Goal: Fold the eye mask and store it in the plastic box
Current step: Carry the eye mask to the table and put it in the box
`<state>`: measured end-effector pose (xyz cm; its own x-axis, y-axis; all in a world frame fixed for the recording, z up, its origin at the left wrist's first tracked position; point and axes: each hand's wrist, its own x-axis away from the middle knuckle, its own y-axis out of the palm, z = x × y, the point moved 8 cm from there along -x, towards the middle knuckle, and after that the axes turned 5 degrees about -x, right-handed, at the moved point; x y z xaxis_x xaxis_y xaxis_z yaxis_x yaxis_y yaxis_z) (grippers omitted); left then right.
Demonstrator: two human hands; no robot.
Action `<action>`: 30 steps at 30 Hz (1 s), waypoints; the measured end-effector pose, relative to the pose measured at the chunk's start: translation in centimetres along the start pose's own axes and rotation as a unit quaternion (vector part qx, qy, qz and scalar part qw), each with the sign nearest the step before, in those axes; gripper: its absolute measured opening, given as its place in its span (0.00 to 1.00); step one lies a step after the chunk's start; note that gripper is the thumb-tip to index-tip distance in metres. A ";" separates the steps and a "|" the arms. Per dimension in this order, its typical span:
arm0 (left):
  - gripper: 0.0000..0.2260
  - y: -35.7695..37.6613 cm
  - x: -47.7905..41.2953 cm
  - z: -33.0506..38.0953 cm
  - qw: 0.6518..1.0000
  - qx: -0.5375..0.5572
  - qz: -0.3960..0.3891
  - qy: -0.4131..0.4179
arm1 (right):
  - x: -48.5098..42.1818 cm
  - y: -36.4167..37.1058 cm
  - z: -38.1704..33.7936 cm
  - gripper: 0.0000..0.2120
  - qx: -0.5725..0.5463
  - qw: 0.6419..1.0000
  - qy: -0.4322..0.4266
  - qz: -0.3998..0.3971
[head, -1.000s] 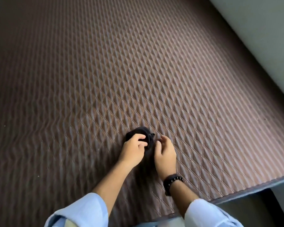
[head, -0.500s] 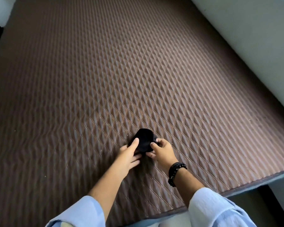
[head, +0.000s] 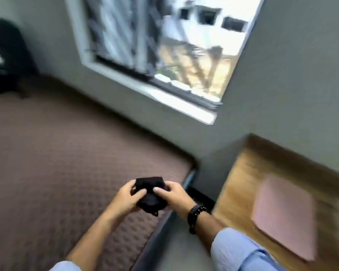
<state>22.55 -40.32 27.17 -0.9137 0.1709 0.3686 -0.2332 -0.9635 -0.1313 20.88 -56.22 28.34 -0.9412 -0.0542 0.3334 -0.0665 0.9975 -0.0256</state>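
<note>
1. Head view: the frame is heavily motion-blurred; fine detail is unreliable.
2. Landmark: the brown quilted mattress (head: 53,153), filling the left half of the frame.
3. The black eye mask (head: 150,193) is bunched into a compact wad, held in the air above the mattress's near right edge, clear of its surface.
4. The left hand (head: 125,198) is closed on the mask's left side, thumb laid across the top.
5. The right hand (head: 174,194) is closed on the mask's right side, thumb on top; a dark beaded bracelet (head: 195,216) sits at that wrist.
6. Both forearms emerge from light blue sleeves (head: 241,251).
7. Right of the mattress stands a wooden surface (head: 241,184) carrying a pinkish flat item (head: 286,218), possibly a box or lid; blur prevents confirmation.
8. Beyond the mattress's far edge, a window (head: 164,51) is set in a grey wall (head: 292,85).
</note>
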 end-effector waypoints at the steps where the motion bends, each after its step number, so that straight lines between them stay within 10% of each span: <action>1: 0.11 3.5 0.2 2.8 0.999 -0.013 -0.030 0.017 | 2.1 -3.8 -1.9 0.06 0.018 0.999 -0.027 0.032; 14: 0.15 42.5 6.0 20.0 0.944 -0.155 -0.239 0.164 | 24.1 -40.7 -5.3 0.09 0.045 0.924 0.023 0.378; 22: 0.23 54.2 5.3 17.7 0.887 -0.398 -0.146 0.184 | 27.3 -50.6 -0.3 0.07 0.140 0.889 0.094 0.425; 30: 0.16 56.7 4.2 16.7 0.723 -0.642 -0.034 0.254 | 22.3 -50.4 2.2 0.13 0.296 0.861 0.147 0.386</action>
<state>11.03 -97.62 36.61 -0.8141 0.5763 0.0724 -0.1023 -0.0195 -0.9946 2.48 -107.79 35.00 -0.6611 0.7162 0.2238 0.3025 0.5274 -0.7940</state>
